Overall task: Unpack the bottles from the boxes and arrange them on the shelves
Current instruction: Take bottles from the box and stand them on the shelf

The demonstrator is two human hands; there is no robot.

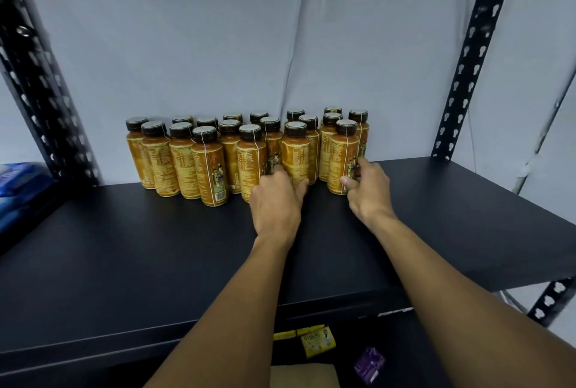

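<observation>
So, my left hand (274,200) wraps the base of the middle bottle (295,151) and my right hand (369,191) pinches the end bottle (343,154). Both stand upright at the front of the cluster on the shelf (156,247), so I'd guess any nudge goes straight back toward the wall (218,45).

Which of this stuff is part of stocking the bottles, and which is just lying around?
Job: bottles, shelf, left hand and right hand, each gripping a bottle.
Lying about: blue pack, yellow packet, purple packet.
</observation>
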